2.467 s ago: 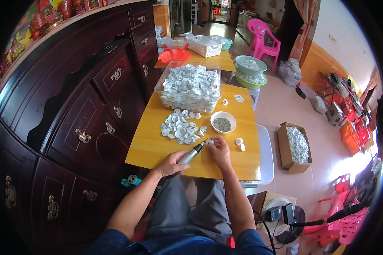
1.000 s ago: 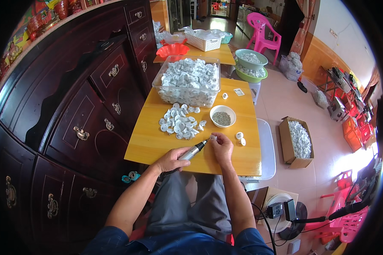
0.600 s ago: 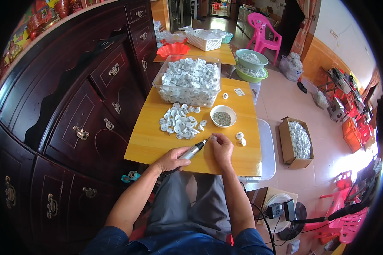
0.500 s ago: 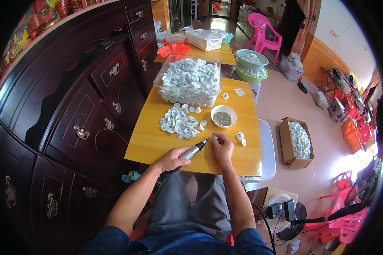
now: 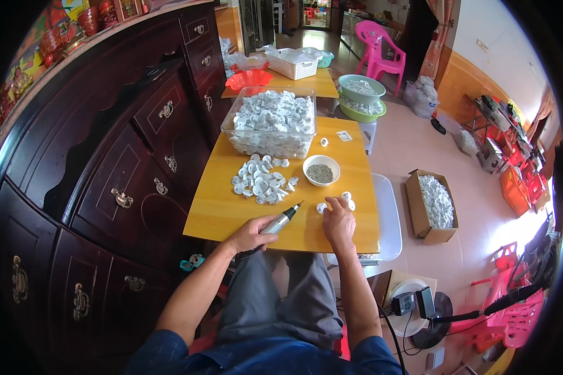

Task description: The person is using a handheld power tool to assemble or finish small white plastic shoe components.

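My left hand (image 5: 251,235) is wrapped round a silver-and-black electric screwdriver (image 5: 278,225), its thin bit pointing up and to the right over the yellow wooden table (image 5: 231,215). Its tip touches nothing. My right hand (image 5: 339,224) hovers low at the table's right side, fingers loosely apart beside a small white round plastic piece (image 5: 321,207). Two more such pieces lie by its fingertips. Farther in, a loose pile of white plastic pieces (image 5: 263,181) spreads out, and a white bowl (image 5: 322,184) contains many tiny grey metal parts, probably screws.
A large clear bin (image 5: 270,145) full of white pieces stands at the table's far end. Dark wooden cabinets (image 5: 112,181) line the left. To the right are a clear plastic tub (image 5: 389,219) and a cardboard box (image 5: 419,209) of white pieces. Behind stand stacked basins (image 5: 363,103) and a pink chair (image 5: 381,50).
My right hand has moved right and away from the screwdriver's tip. The white piece it held at the bit now lies on the table beside the other two. My left hand keeps the screwdriver.
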{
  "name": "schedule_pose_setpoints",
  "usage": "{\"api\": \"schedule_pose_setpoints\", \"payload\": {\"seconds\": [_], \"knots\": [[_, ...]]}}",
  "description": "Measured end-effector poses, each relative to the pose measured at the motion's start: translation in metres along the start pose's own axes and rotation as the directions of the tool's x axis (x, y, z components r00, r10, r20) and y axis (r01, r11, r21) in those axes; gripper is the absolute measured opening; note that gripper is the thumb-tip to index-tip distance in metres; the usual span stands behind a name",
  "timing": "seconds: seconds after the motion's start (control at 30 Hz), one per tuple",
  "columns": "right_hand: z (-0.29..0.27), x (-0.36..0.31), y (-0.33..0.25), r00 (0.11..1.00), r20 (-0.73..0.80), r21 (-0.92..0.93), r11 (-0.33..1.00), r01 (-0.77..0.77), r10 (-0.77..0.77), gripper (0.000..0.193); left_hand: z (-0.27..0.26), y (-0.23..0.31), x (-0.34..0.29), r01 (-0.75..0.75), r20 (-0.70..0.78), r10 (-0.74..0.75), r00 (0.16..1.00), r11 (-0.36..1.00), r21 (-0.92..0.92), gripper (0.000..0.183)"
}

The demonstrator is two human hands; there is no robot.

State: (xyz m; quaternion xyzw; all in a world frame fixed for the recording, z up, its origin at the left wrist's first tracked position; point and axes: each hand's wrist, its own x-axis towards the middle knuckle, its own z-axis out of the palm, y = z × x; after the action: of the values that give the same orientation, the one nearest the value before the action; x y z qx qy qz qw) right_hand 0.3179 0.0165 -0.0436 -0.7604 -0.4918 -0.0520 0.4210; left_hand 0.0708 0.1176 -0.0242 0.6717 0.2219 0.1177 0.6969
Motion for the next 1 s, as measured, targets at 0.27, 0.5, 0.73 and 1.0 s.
{"api": "schedule_pose_setpoints", "payload": {"seconds": [0.27,0.5,0.73,1.0], "knots": [[0.001,-0.009,-0.021,0.678,0.647,0.666,0.174,-0.725,0.349,0.027,0.020,0.019,-0.015,-0.038,0.041,0.040,0.998,0.998,-0.045,0.070],[0.016,-0.018,-0.018,0.773,0.576,0.818,-0.176,-0.548,0.267,0.018,0.034,0.026,-0.025,-0.079,0.064,0.082,0.995,0.996,-0.048,0.072],[0.004,-0.022,-0.008,0.815,0.542,0.819,0.088,-0.566,0.204,0.010,0.037,0.030,-0.043,-0.033,0.058,0.030,0.998,0.998,0.044,0.072],[-0.033,-0.013,-0.006,0.789,0.604,0.713,0.519,-0.470,-0.115,0.011,0.040,0.038,-0.066,0.026,0.077,-0.040,0.996,0.984,0.176,0.074]]}}
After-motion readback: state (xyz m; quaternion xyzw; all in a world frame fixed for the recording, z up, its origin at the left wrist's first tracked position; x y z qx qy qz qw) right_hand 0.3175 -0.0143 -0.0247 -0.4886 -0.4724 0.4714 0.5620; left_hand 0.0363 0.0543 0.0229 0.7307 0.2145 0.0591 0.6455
